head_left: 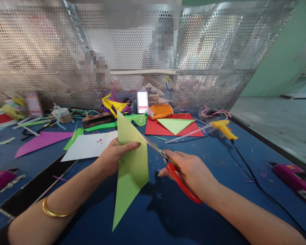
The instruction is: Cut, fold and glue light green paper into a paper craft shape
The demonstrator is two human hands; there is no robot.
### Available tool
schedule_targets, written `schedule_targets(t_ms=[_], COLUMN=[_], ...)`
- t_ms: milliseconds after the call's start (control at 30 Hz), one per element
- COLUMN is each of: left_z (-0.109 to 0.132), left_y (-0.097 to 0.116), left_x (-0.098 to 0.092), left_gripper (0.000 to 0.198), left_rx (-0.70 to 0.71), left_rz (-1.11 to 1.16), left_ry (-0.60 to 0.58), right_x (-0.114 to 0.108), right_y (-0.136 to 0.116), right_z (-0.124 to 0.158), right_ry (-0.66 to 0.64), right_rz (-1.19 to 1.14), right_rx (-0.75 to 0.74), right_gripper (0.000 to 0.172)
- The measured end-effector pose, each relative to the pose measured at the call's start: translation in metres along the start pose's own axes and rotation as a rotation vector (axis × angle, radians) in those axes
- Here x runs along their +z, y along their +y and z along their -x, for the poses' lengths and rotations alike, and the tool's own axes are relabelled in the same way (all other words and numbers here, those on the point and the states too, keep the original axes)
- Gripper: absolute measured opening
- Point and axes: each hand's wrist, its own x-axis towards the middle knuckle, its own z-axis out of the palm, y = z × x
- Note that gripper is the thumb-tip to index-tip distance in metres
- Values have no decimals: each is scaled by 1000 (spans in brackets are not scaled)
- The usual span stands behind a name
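Green paper (131, 173), a long kite-like piece with a sharp tip at top and bottom, is held upright above the blue worktop (168, 217), in the middle of my view. My left hand (114, 154) has its grip closed on the paper's left edge, thumb across the near face and the fingers behind it. A gold bangle (53, 211) sits on that forearm. My right hand (191, 170) has its grip closed through the red handles of the scissors (165, 157). The steel blades point up and left and meet the paper's right edge, about a third of the way down. I cannot tell how far the blades are parted; they look nearly together from here.

Beyond the hands, a white sheet (89, 146) lies flat just behind the left hand, with a purple triangle (42, 141) to its left. A red sheet (158, 129) lies further back on the right, and a pale green triangle (175, 124) rests on it. A yellow glue gun (223, 127) lies just right of the red sheet, its black cord (257, 183) trailing toward me along the worktop's right side. An orange pouch (160, 111) sits behind the red sheet, among paper scraps. A perforated metal screen (40, 51) closes the far edge, with other people dimly visible behind it.
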Motion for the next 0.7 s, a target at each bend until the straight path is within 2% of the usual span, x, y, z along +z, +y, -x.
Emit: schedule_targets(t_ms=[233,467,700], left_z=[1,0,0], left_y=[-2,1,-1], left_x=[0,1,3], left_gripper=[21,19,22], left_rx=[-28,-31,-30], left_rz=[22,48,25], left_ry=[14,63,70], right_x=[0,1,2], right_y=[1,1,3], right_z=[-1,1,1], right_ry=[-8,63,96], right_rz=[14,-12,124], right_rx=[11,-20,30], right_gripper=[36,35,56])
